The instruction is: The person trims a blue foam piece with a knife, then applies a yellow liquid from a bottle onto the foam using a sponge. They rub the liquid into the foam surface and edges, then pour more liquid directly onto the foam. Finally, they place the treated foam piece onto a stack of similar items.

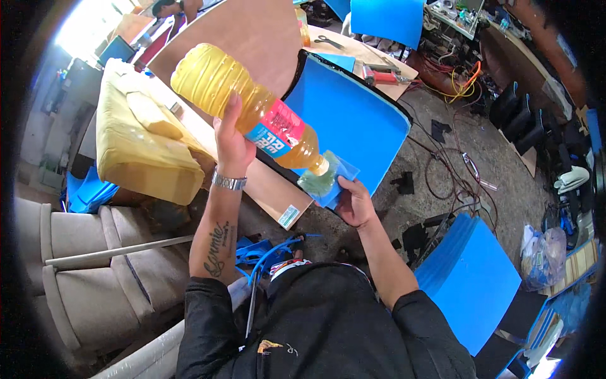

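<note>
Above the blue-faced panel [375, 107]: my plastic bottle [260, 115] of yellow liquid slants, base toward ten o'clock, neck toward four.
Left hand [235, 142]: fingers curled round the bottle's body.
Right hand [355, 201]: nearer the mouth, between four and five o'clock from it, pinching a clear plastic container [317, 183].
Mouth [323, 166]: at the container; contact, I can't tell.

This looks like an upholstery workshop: blue sheets [476, 271], yellow padding [142, 161], scissors [331, 42], tangled hoses [475, 74].

Left hand [233, 149] partly out of sight behind amber bottle [255, 108]
</note>
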`<state>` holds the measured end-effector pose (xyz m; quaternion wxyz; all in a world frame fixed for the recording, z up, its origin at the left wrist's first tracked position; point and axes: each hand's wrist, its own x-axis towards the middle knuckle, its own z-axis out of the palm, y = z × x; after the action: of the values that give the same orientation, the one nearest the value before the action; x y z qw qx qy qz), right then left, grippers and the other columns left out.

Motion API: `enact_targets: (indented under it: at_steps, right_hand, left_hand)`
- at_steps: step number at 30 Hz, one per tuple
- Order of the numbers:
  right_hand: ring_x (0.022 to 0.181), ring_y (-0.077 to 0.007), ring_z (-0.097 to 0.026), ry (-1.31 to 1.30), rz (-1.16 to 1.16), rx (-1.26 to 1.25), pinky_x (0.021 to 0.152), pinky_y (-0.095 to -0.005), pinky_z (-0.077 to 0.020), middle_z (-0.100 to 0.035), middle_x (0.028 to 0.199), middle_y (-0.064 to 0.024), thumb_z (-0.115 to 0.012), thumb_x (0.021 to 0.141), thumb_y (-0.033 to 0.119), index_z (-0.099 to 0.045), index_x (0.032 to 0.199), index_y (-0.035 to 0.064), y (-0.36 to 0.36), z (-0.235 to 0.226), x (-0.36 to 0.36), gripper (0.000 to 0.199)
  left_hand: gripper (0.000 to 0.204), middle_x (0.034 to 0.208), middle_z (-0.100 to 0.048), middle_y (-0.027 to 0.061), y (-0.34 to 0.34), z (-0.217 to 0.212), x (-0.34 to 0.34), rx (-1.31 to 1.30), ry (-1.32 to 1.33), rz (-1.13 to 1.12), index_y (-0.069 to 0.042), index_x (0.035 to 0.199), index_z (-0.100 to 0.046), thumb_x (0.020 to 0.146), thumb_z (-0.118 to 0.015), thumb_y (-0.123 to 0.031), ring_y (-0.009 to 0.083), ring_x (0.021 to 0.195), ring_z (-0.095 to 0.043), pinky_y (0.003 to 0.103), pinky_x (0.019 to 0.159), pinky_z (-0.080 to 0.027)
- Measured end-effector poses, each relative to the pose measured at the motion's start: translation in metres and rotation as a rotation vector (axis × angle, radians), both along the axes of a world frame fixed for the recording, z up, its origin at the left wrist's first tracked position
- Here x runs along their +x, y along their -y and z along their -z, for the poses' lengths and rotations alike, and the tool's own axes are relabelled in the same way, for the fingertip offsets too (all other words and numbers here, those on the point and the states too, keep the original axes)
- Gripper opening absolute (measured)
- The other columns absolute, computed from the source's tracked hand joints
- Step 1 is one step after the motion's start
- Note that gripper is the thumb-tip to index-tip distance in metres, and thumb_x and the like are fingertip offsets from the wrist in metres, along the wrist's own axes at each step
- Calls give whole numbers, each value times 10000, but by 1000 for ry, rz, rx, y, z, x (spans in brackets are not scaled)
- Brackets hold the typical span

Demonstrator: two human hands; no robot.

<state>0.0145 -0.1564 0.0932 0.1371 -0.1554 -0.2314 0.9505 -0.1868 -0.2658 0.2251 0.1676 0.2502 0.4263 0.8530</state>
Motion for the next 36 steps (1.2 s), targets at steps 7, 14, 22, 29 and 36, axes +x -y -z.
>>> enact_targets:
  at_steps: [7, 14, 22, 29, 36]
  right_hand:
    - [998, -267, -597, -145, -81, -50, 849, -425, -501, -560, 1161, -116, -531, 865, 130, -432, 1238, 30, 4, -2, -17, 399]
    - [898, -211, -632, -128, -101, -76, 761, -371, -537, -607, 1063, -123, -543, 856, 112, -468, 1186, 11, 20, -16, -28, 353]
    - [809, -193, -631, 152, -178, 130, 664, -342, -527, -622, 980, -107, -576, 800, 89, -525, 1125, 12, 28, 14, -34, 338]
    - [988, -245, -584, 210, -45, 553, 859, -368, -467, -589, 1108, -122, -569, 798, 36, -497, 1196, -19, -9, -26, -75, 408]
    - [1090, -310, -504, -114, -164, 2230, 906, -397, -433, -526, 1233, -97, -589, 719, -2, -527, 1198, 103, 31, -16, -264, 494]
  left_hand:
    - [354, 1026, -611, 93, 6, -15, -2, -42, -1, -39, -31, 1108, -523, 917, -492, -327, 204, 920, -604, 344, 810, -490]
    - [329, 982, -618, 86, 23, -11, -17, -12, 20, -104, -29, 1089, -532, 903, -529, -299, 194, 886, -611, 338, 792, -496]
    - [388, 1070, -573, 101, 72, 82, -29, -106, -112, -454, -17, 1174, -471, 893, -547, -274, 191, 948, -583, 341, 830, -483]
    - [471, 1080, -570, 71, 151, 175, 43, 194, 673, -592, -76, 1141, -498, 885, -486, -471, 209, 987, -565, 368, 890, -433]
    - [568, 1008, -605, 35, 200, 202, 56, 254, 1113, -724, -136, 1062, -539, 812, -451, -639, 217, 933, -586, 393, 831, -472]
